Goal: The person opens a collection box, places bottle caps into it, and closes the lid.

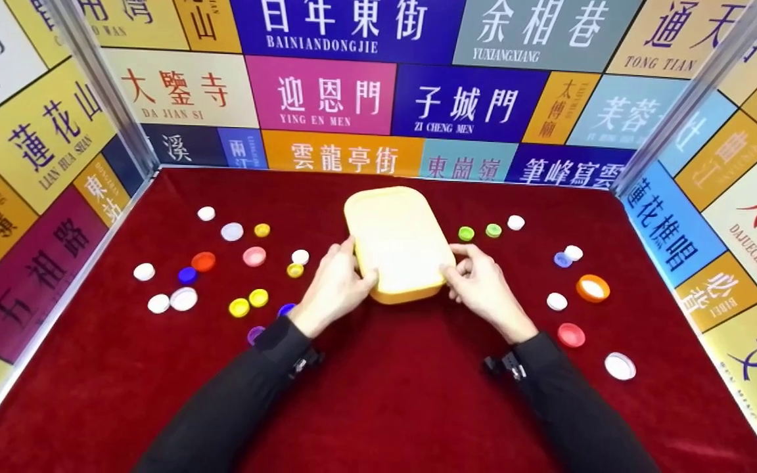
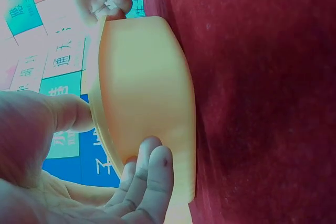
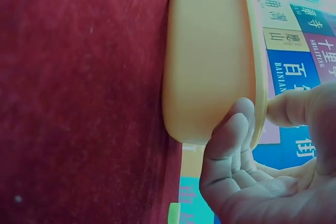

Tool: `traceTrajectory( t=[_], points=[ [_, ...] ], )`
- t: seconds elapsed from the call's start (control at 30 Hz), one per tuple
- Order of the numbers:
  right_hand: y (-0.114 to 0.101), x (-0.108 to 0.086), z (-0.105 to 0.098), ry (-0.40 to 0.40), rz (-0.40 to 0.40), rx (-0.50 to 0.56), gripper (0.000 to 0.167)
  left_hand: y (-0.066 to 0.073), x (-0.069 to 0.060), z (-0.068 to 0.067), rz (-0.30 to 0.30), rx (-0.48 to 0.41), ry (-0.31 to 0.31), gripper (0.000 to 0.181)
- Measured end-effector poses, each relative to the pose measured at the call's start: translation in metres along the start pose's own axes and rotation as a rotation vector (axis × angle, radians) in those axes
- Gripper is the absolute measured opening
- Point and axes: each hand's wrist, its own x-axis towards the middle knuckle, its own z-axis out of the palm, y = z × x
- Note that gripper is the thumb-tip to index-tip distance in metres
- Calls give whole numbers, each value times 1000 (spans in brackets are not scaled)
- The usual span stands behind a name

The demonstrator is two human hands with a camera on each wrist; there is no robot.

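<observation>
L hand (image 1: 336, 281) & R hand (image 1: 481, 279) both pinch the yellow box (image 1: 401, 246) by its near half: thumbs at the top rim, other fingers (image 2: 159, 174) lower on its side. The box is right btwn the hands & reaches past them, so neither hand is nearer. Its long way points away from the person, w/ the far end turned a bit L. It's over the red worktop (image 1: 411, 394) (can't tell if it's touching or just up off it). No cap shows btwn hands & box. Past the R hand, near the box, is a green cap (image 1: 466, 233); a white cap (image 1: 299, 257) is near the L hand. Farther out: a red cap (image 1: 204, 261) L, an orange cap (image 1: 593, 288) R, then walls w/ big signs (image 1: 319, 92).
</observation>
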Motion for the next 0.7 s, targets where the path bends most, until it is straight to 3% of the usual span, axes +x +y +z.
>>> traceTrajectory(
  t=[0.07,0.1,0.7],
  points=[
    [-1,-4,-1,-16,13,2,56,0,-3,0,5,5,-2,74],
    [-1,-6,-2,-24,18,4,57,13,-8,-7,-9,16,-11,72],
    [-15,-37,-5,-135,102,81,56,16,-38,-18,34,6,-53,76]
  ],
)
